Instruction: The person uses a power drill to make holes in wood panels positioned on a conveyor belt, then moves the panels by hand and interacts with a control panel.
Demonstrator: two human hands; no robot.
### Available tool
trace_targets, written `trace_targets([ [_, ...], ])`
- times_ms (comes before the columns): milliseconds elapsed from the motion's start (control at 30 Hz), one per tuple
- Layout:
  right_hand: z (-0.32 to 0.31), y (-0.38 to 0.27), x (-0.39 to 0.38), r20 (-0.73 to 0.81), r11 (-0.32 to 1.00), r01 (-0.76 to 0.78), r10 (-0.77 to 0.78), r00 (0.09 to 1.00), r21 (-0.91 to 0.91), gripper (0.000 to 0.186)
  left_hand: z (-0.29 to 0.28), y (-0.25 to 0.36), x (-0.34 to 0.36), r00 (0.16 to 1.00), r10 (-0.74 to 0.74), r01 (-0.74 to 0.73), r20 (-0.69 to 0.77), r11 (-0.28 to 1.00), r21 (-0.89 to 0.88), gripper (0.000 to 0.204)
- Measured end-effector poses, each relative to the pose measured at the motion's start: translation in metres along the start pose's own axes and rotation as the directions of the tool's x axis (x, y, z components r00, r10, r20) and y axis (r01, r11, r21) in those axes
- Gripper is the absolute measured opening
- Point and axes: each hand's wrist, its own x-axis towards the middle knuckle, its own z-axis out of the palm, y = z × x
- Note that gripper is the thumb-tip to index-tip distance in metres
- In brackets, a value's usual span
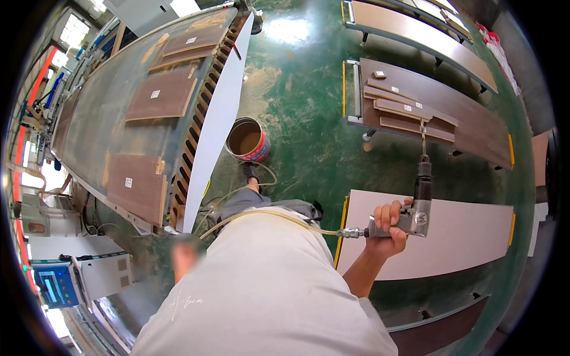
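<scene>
My right hand (389,225) is wrapped round the grip of an air drill (420,204), held out to my right. A long drill bit (424,139) points away from me, its tip overlapping the end of the brown strips (404,110) on a roller stand; whether it touches them I cannot tell. From the drill's handle a yellowish air hose (279,215) runs across my front to the left. My left hand (184,256) is at my left side near the machine table's corner, too blurred to make out its fingers or anything in them.
On the left, a long machine table (142,133) bears several brown panels (157,98) and has a slotted edge. A bucket (246,139) stands on the green floor before my foot. Long boards (463,237) lie on low roller stands to the right. A control panel (53,286) is at lower left.
</scene>
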Motion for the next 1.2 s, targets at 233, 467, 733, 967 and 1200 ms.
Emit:
trace_targets([
  [233, 0.007, 0.007, -0.009, -0.043, 0.998, -0.051, 0.05, 0.998, -0.022, 0.062, -0.064, 0.007, 0.036, 0.991, -0.064, 0.062, 0.114, 0.998, 0.021, 0.033],
  [467, 0.022, 0.019, -0.013, -0.003, 0.985, -0.172, 0.172, 0.985, -0.007, 0.064, -0.113, -0.006, 0.048, 0.882, 0.398, -0.452, 0.251, 0.571, 0.685, 0.021],
  [733, 0.049, 0.041, -0.03, 0.078, 0.925, -0.358, 0.369, 0.926, -0.125, 0.062, -0.129, -0.037, -0.042, 0.502, 0.608, -0.557, 0.615, -0.317, 0.768, 0.013],
  [967, 0.101, 0.125, -0.062, 0.26, 0.779, -0.592, 0.627, 0.734, -0.207, 0.061, -0.287, -0.095, -0.018, 0.939, 0.33, -0.26, 0.094, 0.862, -0.436, 0.005],
  [1200, 0.207, 0.241, -0.18, 0.439, 0.527, -0.805, 0.813, 0.384, -0.272, 0.06, -0.353, -0.134, -0.118, 0.87, 0.052, -0.194, -0.49, 0.95, -0.243, 0.012],
])
